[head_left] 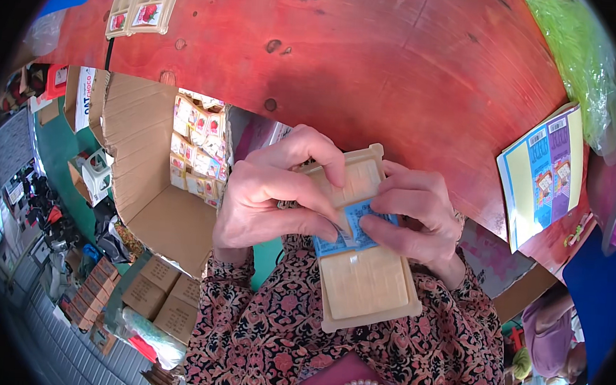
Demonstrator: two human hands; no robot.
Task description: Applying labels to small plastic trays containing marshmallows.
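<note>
In front of my chest I hold a beige plastic case (365, 288), window-like in shape with raised panels, tilted toward me. Across its middle runs a blue sticker label (328, 247), partly hidden by my fingers. My left hand (272, 197) is closed, with thumb and forefinger pinched at the label near its left part. Fingers of my right hand (419, 220) wrap the right side of the case, the thumb pressing on the label. Right of the hands, a sheet of blue and purple stickers (543, 171) lies at the edge of the red table (372, 62).
At my left stands an open cardboard box (140, 112) holding many small packs (201, 144) with strawberry pictures. Similar beige cases (142, 2) lie at the table's far left. Green plastic wrap (577, 61) sits far right. Closed cartons (157, 289) stand on the floor; another person (553, 334) is at lower right.
</note>
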